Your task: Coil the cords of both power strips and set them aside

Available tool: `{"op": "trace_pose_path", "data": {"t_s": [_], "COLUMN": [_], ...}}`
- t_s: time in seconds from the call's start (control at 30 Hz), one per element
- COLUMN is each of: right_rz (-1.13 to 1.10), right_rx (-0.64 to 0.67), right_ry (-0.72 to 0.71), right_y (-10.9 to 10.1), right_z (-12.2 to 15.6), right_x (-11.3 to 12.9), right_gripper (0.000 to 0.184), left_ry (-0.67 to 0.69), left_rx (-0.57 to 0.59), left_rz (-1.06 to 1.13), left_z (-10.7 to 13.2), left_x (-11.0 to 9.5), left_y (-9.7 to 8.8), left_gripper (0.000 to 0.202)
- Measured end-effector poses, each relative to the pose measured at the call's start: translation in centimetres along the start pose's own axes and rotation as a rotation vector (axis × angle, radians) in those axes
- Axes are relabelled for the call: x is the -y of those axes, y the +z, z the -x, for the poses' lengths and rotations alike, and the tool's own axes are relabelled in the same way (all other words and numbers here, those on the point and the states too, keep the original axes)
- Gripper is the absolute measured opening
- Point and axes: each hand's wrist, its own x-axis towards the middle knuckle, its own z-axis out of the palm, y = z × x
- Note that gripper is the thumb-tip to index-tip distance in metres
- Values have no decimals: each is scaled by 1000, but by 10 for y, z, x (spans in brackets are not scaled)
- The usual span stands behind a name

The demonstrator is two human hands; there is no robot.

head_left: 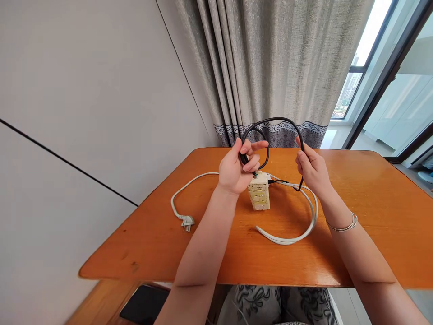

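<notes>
Two hands are raised above the desk [355, 189], and both hold one thin black cable [274, 118]. The left hand [237, 170] is closed around a small round loop of it, thumb and forefinger pinching the loop at the top. The right hand [313, 169] grips the same cable between thumb and fingers. Between the two hands the cable rises in a smooth, rubbery arch. Below the right hand its short tail runs back to a small black plug at the side of the socket block [259, 193].

That single block is a cream plastic box that stands on the desk just under the left hand. Yellowish socket faces show on its front; any lettering on it is too small to read. One thick white cord [306, 221], round and glossy, curls from the block in a wide loop on the right. It also runs left in a long curve to one white plug [186, 221], which lies flat near the desk's left edge.

The desk is orange-brown wood with a shiny varnished top and rounded corners. One thin silver bangle [345, 225] circles the right wrist. Behind the desk hangs a grey woven curtain [270, 63] in deep folds, with a dark patterned band along its hem. A plain pale wall [84, 90] stands to the left, and a dark-framed window [389, 67] to the right.
</notes>
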Motion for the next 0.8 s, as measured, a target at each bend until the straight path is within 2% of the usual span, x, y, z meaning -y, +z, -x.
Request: {"op": "trace_pose_path", "data": {"t_s": [0.07, 0.17, 0.27, 0.37, 0.43, 0.5, 0.63, 0.7, 0.8], "right_rz": [-114, -331, -458, -471, -435, -380, -292, -258, -261], "right_rx": [-74, -89, 23, 124, 62, -60, -229, -212, 16], "right_ry": [2, 113, 293, 418, 368, 220, -47, -78, 73], "right_y": [5, 7, 5, 6, 10, 13, 6, -4, -21], "right_z": [2, 1, -3, -7, -6, -3, 4, 4, -2], "right_x": [5, 12, 10, 1, -4, -3, 15, 24, 24], "right_gripper": [55, 46, 36, 33, 38, 44, 45, 45, 46], "left_ry": [-27, -63, -79, -63, -37, -11, 4, 13, 72], "left_rx": [13, 36, 54, 50, 36, 21, 26, 24, -22], "left_rz": [6, -9, -34, -50, -55, -59, -89, -95, -66], "left_z": [1, 3, 4, 4, 3, 2, 1, 2, 4], "left_x": [2, 5, 9, 9, 8, 6, 5, 4, -2], "left_y": [2, 5, 6, 3, 0, -2, -3, -1, 1], "left_gripper": [49, 51, 52, 52, 52, 52, 52, 52, 52]}}
